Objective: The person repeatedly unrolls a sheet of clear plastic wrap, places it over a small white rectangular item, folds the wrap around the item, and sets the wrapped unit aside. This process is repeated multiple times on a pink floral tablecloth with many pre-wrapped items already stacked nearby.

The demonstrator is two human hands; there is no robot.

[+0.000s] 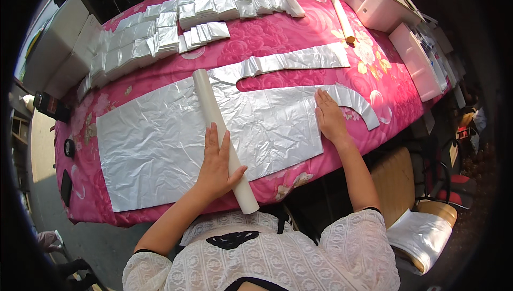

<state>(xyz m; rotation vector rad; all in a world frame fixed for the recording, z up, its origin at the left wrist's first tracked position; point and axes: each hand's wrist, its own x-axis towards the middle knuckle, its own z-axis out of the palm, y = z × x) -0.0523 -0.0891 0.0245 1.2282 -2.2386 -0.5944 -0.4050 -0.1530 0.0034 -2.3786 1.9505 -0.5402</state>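
One crinkled, two-strapped silvery film piece (152, 152) underlies your ungrasping right hand (331, 120) and the white cylindrical tube (210, 102) beneath your unclenched left hand (216, 169); silvery packets (168, 37) lie beyond.

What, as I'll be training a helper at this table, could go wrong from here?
The white tube is round and its near end reaches the table edge, so it might roll or slip if the left hand eases off. The silvery sheet is wrinkled around it, so pressing could set creases. The sheet's narrow curved strap extends beyond the right hand, unheld, and might fold over.
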